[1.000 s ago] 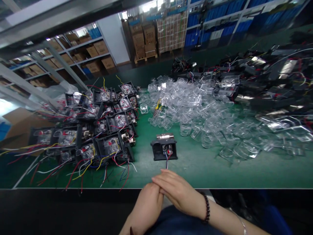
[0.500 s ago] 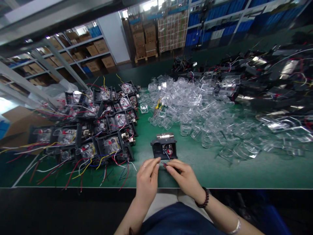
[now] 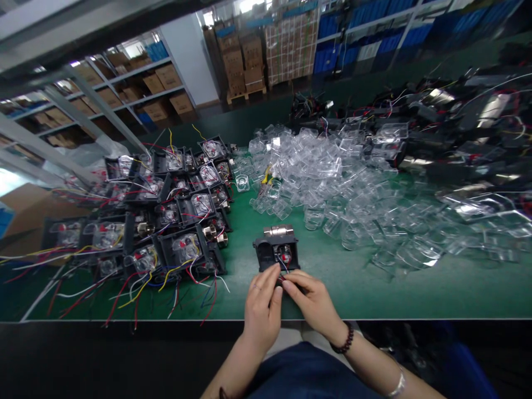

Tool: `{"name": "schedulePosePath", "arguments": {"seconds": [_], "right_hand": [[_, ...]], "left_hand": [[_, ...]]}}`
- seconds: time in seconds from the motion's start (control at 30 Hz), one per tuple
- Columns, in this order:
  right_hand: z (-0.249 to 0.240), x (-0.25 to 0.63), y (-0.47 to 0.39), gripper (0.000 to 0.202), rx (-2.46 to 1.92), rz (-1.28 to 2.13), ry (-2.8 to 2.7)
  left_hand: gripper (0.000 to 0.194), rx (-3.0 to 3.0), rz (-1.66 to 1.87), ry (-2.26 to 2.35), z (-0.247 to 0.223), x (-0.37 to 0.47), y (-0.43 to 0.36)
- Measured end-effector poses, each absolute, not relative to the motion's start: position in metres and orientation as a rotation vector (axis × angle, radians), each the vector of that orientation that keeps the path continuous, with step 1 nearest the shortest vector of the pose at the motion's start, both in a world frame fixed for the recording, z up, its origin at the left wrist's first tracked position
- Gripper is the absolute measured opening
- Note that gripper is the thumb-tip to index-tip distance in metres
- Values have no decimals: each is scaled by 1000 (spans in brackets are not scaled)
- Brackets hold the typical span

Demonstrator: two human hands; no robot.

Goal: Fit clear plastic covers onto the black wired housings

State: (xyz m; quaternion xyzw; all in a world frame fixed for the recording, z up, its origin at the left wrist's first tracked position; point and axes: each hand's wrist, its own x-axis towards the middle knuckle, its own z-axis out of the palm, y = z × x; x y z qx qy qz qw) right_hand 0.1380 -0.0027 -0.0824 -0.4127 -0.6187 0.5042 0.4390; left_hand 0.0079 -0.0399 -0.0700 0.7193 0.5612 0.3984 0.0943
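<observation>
In front of me on the green bench sits a black housing with a metal valve body on its far side and a red part inside. Wires come out of its near side to my fingertips. My right hand pinches these wires between thumb and forefinger. My left hand is against the right fingertips, its thumb and fingers closed around the wire ends; the exact grip is partly hidden.
Several similar black housings with trailing coloured wires stand stacked at left. A heap of clear plastic covers spreads over the middle and right, with yellow-handled pliers at its left edge. More dark housings lie at far right.
My left hand has moved right and now meets the right fingertips at the wires. My right hand keeps its pinch, and the housing stays in place.
</observation>
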Motion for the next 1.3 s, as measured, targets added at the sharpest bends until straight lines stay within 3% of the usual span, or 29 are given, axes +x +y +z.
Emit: {"name": "schedulePosePath", "arguments": {"seconds": [0.57,0.87,1.17,1.3], "right_hand": [[-86,143,-1,22,-964,1345,-1498],[-87,143,1,23,-935,1337,-1572],[-86,140,1,15,-993,1306,-1508],[-84,141,0,18,-1055,1242,-1459]], "left_hand": [[34,2298,1234,1539,-68,7,-31],[9,2157,1314,1496,-60,3,-21],[16,2310,1264,1512,-55,1,-12],[18,2279,1043,1559,-43,4,-10]]}}
